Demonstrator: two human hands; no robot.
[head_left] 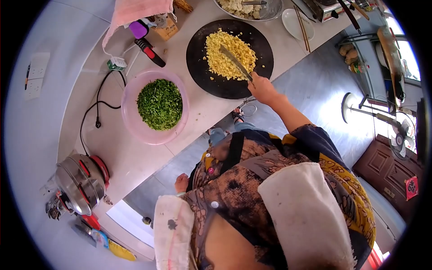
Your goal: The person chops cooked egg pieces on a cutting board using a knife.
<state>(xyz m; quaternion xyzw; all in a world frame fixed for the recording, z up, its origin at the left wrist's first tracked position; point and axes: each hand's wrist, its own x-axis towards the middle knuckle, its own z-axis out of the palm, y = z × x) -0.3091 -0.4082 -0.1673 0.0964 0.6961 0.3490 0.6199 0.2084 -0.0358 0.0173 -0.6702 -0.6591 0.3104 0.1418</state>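
Note:
A knife (236, 62) is gripped by its handle in my right hand (264, 89). Its blade lies over a heap of finely chopped yellow and white food (220, 49), which looks like egg. The heap is spread on a round black chopping board (202, 83) near the counter's edge. Down beside my body, away from the counter, my left hand (182, 183) is curled closed, with nothing visible in it. To the left of the board stands a pink plastic basin (128, 108) full of chopped greens (159, 104).
A metal bowl of pale food (243, 11) and a white plate (293, 24) with chopsticks (302, 29) sit behind the board. A red-black handled tool (150, 52), a black cord (97, 105) and a steel electric pan (78, 182) are on the counter's left.

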